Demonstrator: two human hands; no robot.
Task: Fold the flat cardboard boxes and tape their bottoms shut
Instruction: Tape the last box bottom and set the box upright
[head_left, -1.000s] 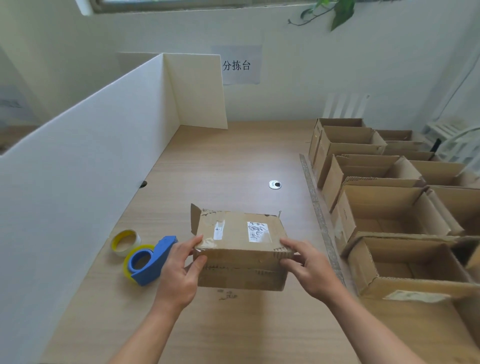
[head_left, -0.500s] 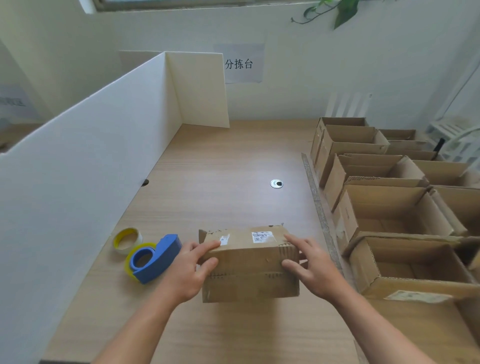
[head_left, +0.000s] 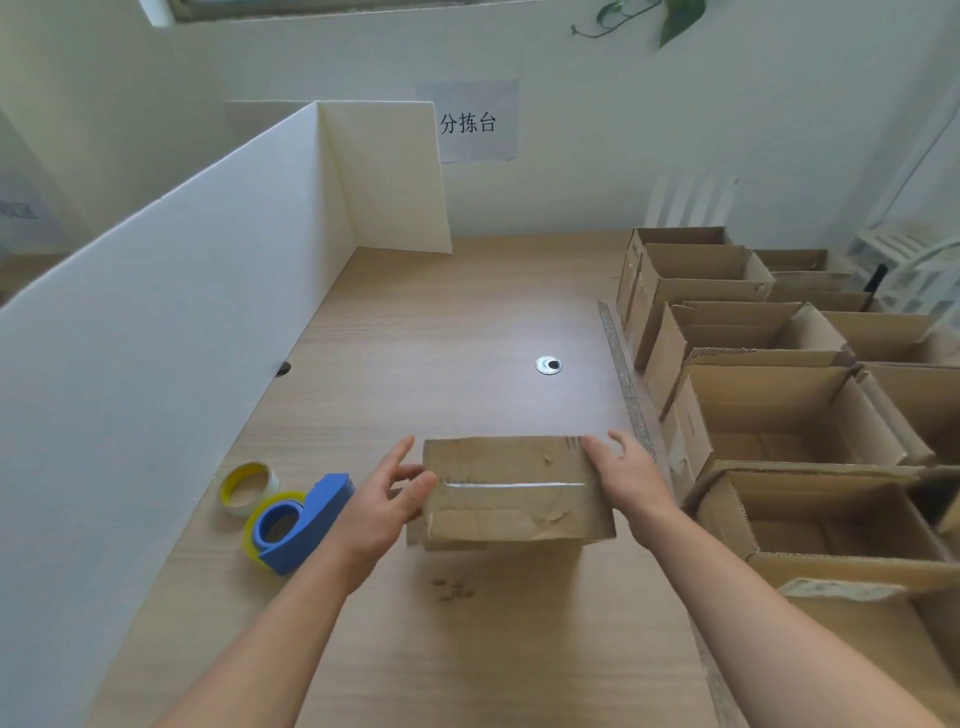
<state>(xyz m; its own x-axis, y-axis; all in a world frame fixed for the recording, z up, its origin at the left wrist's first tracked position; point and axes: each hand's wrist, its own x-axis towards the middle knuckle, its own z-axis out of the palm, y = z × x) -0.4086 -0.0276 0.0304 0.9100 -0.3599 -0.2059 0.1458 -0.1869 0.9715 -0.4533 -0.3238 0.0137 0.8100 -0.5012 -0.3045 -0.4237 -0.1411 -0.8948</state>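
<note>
A small brown cardboard box (head_left: 511, 493) is held just above the wooden table (head_left: 441, 338), its taped seam facing up toward me. My left hand (head_left: 387, 501) grips the box's left end, thumb on the top face and fingers round the side. My right hand (head_left: 626, 478) holds the right end, fingers over the far top corner. A blue tape dispenser with a yellow roll (head_left: 296, 519) lies on the table left of the box. A second yellow tape roll (head_left: 248, 488) lies beside it.
A white foam-board divider (head_left: 171, 322) runs along the left side and across the back left. Several open cardboard boxes (head_left: 779, 415) stand in rows along the right. A metal ruler strip (head_left: 626, 384) edges them. A round metal grommet (head_left: 548, 365) sits mid-table.
Both hands have rotated the box toward me: the labelled face has turned away out of sight and the face with the taped seam is up. The box has dropped a little closer.
</note>
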